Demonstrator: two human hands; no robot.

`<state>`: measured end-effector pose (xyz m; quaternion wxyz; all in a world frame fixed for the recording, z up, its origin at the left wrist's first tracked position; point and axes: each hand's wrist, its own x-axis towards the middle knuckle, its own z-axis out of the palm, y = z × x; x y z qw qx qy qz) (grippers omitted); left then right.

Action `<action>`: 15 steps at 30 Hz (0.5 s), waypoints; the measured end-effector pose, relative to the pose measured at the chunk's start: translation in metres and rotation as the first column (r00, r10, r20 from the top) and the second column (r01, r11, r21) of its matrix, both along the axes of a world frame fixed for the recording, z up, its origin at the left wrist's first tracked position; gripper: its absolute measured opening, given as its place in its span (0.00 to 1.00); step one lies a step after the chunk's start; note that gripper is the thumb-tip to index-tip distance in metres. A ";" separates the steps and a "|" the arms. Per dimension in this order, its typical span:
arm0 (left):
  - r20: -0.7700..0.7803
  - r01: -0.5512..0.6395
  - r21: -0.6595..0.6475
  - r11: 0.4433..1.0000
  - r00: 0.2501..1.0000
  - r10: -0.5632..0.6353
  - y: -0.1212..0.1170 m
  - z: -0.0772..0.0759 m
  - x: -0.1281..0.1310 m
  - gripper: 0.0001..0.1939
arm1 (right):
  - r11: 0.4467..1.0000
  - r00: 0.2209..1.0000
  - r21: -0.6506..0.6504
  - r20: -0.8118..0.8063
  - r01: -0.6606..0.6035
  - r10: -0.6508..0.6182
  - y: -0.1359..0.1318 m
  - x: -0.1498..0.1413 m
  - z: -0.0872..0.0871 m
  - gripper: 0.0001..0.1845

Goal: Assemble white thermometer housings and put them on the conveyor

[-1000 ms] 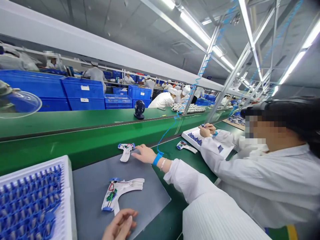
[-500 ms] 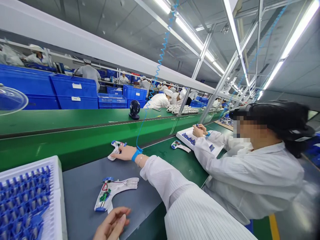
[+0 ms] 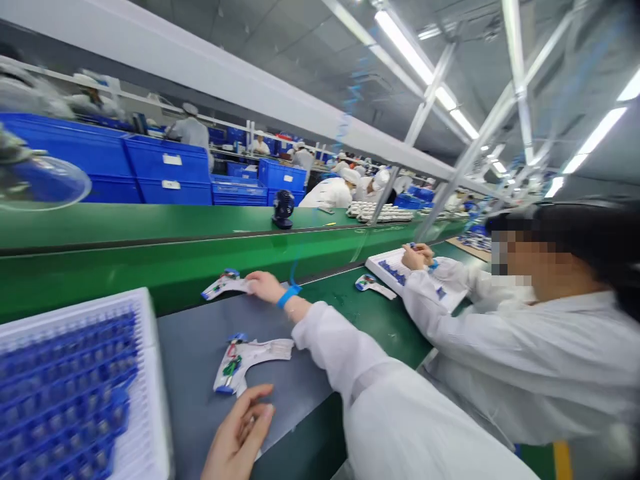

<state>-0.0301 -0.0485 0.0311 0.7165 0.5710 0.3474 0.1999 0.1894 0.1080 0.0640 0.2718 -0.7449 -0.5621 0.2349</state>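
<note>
A white tray (image 3: 149,360) of blue parts sits left of the fingers. The right hand (image 3: 265,287) lies open on a gun-shaped plastic shell (image 3: 225,285), so it cannot slide on the gray mat (image 3: 190,353). The open left hand (image 3: 237,433) holds nothing, just below another shell (image 3: 240,363)

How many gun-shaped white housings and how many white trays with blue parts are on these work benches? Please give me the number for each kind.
Gun-shaped white housings: 3 (near housing, far housing, co-worker's housing)
White trays with blue parts: 2 (near tray, co-worker's tray)
Total: 5
</note>
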 end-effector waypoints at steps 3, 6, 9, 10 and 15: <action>0.160 -0.228 -0.194 0.954 0.952 0.260 0.001 0.006 0.002 0.30 | 0.996 0.973 0.085 -0.226 -0.029 0.048 -0.019 0.002 0.007 0.13; 0.390 -0.320 -0.497 0.806 0.748 0.538 0.010 0.012 0.005 0.35 | 0.981 0.896 0.147 -0.408 -0.124 0.174 -0.048 0.007 0.011 0.16; 0.495 -0.162 -0.694 0.701 0.599 0.629 0.022 0.016 0.004 0.38 | 0.949 0.798 0.174 -0.513 -0.263 0.316 -0.078 0.009 0.018 0.19; 0.529 -0.088 -0.713 0.696 0.584 0.616 0.024 0.017 0.004 0.38 | 0.935 0.771 0.183 -0.529 -0.304 0.354 -0.086 0.008 0.022 0.18; 0.696 0.123 -0.593 0.796 0.576 0.429 0.026 0.011 0.007 0.44 | 0.817 0.751 0.201 -0.323 -0.540 0.575 -0.108 -0.007 0.033 0.14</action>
